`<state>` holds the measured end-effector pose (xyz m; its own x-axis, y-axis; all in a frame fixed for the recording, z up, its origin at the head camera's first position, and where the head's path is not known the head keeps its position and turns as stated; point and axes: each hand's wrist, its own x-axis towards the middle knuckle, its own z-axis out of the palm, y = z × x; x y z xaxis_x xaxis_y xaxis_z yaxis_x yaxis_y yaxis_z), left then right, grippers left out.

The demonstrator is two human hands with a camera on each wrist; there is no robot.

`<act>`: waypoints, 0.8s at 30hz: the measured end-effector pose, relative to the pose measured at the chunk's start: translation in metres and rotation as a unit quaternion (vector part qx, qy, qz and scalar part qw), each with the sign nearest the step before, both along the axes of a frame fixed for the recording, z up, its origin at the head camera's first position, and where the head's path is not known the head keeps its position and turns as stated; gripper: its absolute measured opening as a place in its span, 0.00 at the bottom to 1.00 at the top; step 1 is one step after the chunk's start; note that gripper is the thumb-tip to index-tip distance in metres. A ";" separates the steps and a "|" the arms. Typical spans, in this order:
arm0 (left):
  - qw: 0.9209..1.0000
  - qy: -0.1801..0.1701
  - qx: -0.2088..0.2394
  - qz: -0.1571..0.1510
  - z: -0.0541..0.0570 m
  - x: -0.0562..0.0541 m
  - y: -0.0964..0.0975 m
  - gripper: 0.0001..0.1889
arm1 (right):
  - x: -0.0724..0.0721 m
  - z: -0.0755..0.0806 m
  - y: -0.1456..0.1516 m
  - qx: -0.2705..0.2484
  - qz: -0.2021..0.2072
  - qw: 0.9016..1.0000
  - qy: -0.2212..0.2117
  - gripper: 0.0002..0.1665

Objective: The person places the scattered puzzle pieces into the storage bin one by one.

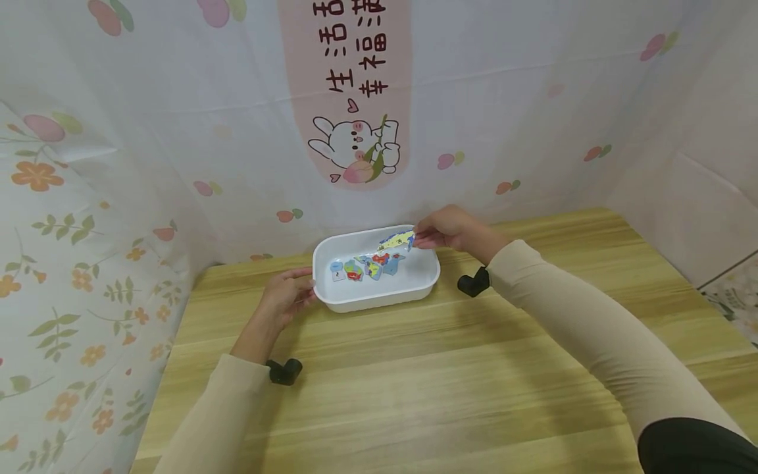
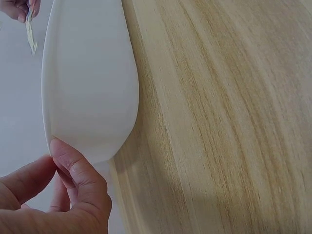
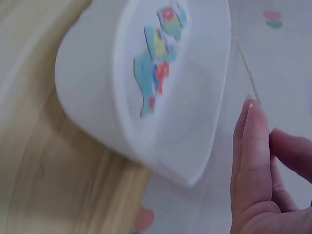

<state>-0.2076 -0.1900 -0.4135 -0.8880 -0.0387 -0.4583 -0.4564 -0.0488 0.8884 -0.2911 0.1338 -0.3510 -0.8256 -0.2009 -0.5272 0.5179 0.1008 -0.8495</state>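
Observation:
A white rectangular tray with rounded corners stands at the far edge of the wooden table. Several small flat printed pieces, mostly light blue with red and yellow, lie on its floor. Thumb and fingers of my left hand pinch the tray's left rim, clearly seen in the left wrist view. Above the tray's back right corner, my right hand pinches a thin flat yellow-and-blue piece with an irregular outline. In the right wrist view that thin piece shows edge-on, its near end hidden between thumb and fingers.
Right behind the tray hangs a white curtain with fruit prints and a rabbit panel. A flowered cloth borders the left side. The wooden table extends toward me. Black angled fittings sit at both wrists.

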 end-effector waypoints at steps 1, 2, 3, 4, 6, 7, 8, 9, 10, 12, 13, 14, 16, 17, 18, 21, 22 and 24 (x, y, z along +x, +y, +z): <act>1.000 0.000 0.000 0.000 0.000 0.000 0.000 0.21 | 0.001 -0.002 -0.004 0.004 0.000 1.000 -0.002 0.04; 1.000 0.000 -0.001 -0.001 0.000 0.000 0.000 0.22 | 0.002 -0.004 -0.009 0.008 0.003 1.000 -0.003 0.04; 1.000 0.001 0.000 0.000 0.000 0.000 0.000 0.22 | 0.002 -0.006 -0.013 0.011 0.005 1.000 -0.005 0.05; 1.000 0.001 0.000 0.001 0.000 0.000 0.000 0.22 | 0.003 -0.008 -0.017 0.015 0.008 1.000 -0.008 0.06; 1.000 0.000 0.000 0.002 0.000 0.000 0.000 0.21 | 0.003 -0.014 -0.025 0.017 0.012 1.000 -0.016 0.09; 1.000 0.000 0.001 0.002 0.001 0.000 0.000 0.21 | 0.003 -0.017 -0.029 0.017 0.014 1.000 -0.019 0.10; 1.000 0.001 0.001 0.001 0.001 0.000 0.000 0.22 | 0.003 -0.020 -0.033 0.017 0.016 0.999 -0.022 0.11; 1.000 0.002 0.002 0.001 0.001 0.000 0.000 0.21 | 0.004 -0.023 -0.037 0.017 0.016 0.999 -0.025 0.11; 1.000 0.002 0.002 0.000 0.001 0.000 0.000 0.21 | 0.004 -0.025 -0.041 0.017 0.018 0.999 -0.027 0.11; 1.000 0.003 0.001 -0.002 0.001 0.000 0.000 0.21 | 0.006 -0.030 -0.048 0.014 0.024 0.999 -0.030 0.10; 1.000 0.003 0.001 -0.002 0.002 0.000 0.000 0.21 | 0.007 -0.032 -0.051 0.014 0.026 0.999 -0.031 0.10; 1.000 0.003 0.000 -0.003 0.002 0.000 0.000 0.21 | 0.007 -0.033 -0.055 0.013 0.031 0.999 -0.031 0.09; 1.000 0.003 0.001 -0.002 0.002 0.000 0.001 0.21 | 0.009 -0.037 -0.061 0.014 0.038 0.999 -0.029 0.09; 1.000 0.002 0.001 -0.001 0.002 0.000 0.001 0.21 | 0.010 -0.038 -0.063 0.014 0.041 0.999 -0.029 0.09; 1.000 0.002 0.003 -0.002 0.002 0.000 0.001 0.21 | 0.011 -0.040 -0.065 0.015 0.043 0.999 -0.029 0.09; 1.000 0.003 0.007 0.000 0.002 0.000 0.001 0.21 | 0.014 -0.043 -0.071 0.014 0.042 0.999 -0.029 0.10; 1.000 0.003 0.009 0.000 0.002 0.000 0.001 0.21 | 0.015 -0.044 -0.072 0.014 0.041 0.999 -0.030 0.10; 1.000 0.002 0.010 0.001 0.001 0.000 0.000 0.22 | 0.016 -0.046 -0.075 0.013 0.041 0.999 -0.032 0.10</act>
